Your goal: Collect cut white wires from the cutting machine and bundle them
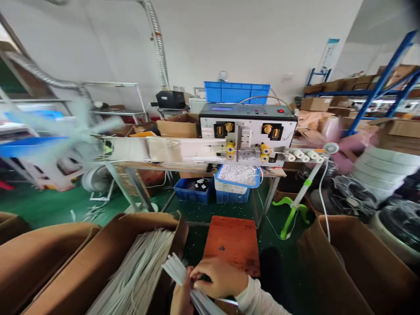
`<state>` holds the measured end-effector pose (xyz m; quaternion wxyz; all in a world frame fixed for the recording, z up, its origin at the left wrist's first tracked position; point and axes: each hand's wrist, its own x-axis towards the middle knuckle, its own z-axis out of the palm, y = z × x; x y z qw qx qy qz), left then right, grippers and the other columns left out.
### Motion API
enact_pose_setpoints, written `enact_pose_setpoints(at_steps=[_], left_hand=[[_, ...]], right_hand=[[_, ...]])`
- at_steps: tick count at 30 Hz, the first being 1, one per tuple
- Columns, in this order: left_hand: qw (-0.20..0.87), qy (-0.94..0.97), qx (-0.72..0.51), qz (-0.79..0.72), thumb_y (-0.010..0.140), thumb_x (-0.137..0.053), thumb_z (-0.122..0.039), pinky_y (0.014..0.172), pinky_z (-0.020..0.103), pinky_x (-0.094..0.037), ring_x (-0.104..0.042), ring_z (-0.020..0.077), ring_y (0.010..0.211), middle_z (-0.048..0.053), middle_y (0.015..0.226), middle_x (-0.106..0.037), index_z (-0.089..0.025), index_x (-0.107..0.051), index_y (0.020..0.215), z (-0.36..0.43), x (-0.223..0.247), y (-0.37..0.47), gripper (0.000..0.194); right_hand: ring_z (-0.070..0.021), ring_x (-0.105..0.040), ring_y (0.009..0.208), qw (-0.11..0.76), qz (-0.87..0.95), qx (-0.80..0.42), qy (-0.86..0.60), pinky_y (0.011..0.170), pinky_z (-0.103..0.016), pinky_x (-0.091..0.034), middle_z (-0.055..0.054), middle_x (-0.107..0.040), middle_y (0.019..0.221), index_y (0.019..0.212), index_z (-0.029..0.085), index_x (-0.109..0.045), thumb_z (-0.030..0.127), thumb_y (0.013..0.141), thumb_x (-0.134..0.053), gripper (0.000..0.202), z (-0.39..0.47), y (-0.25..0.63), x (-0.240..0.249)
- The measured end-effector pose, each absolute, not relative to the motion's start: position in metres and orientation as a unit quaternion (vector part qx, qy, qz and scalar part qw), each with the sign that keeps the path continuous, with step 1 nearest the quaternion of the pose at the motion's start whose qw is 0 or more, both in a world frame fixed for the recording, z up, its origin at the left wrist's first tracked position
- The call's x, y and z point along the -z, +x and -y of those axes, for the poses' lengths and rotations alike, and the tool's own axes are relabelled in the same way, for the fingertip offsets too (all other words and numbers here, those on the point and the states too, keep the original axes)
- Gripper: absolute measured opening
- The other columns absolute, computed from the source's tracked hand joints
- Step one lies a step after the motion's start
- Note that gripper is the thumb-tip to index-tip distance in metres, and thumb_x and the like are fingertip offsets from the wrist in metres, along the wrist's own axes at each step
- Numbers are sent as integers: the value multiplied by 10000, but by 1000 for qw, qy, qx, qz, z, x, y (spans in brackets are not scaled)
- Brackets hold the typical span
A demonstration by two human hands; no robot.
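Note:
At the bottom centre, a bundle of white wires (pixel 176 268) slants down to the right, its upper ends fanned a little. My left hand (pixel 182 294) is closed round the bundle below those ends. Just to its right, my right hand (pixel 220 277) has its fingers bent in towards the bundle, thumb and forefinger curled; what lies between its fingertips is too small to make out. Left of my hands stands a long cardboard box (pixel 110 236) holding many long white wires (pixel 138 267).
A wire-cutting machine (pixel 247 113) stands on a bench ahead. Before it is a reddish wooden stool (pixel 232 240). Blue bins (pixel 193 197) sit under the bench. At the right are a green-legged stand (pixel 295 205) and an open cardboard box (pixel 370 258).

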<state>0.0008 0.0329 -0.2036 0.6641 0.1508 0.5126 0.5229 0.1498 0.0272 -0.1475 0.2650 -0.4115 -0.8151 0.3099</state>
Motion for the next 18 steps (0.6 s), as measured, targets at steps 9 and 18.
enact_pose_setpoints(at_steps=[9, 18], left_hand=[[693, 80, -564, -442, 396, -984, -297, 442, 219, -399, -386, 88, 493, -34, 574, -522, -193, -716, 719, -33, 215, -2, 432], [707, 114, -562, -413, 491, -967, -422, 495, 227, -390, -371, 79, 525, -34, 617, -509, -202, -719, 771, -41, 177, -1, 433]], right_hand=[[-175, -678, 946, 422, 653, -450, -440, 807, -312, -535, -69, -703, 1134, 1210, 232, -618, 338, 900, -634, 328, -91, 223, 82], [-143, -653, 837, 606, 430, -514, -429, 659, -262, -535, -46, -645, 1173, 1095, 258, -638, 473, 746, -787, 436, -194, 221, 17]])
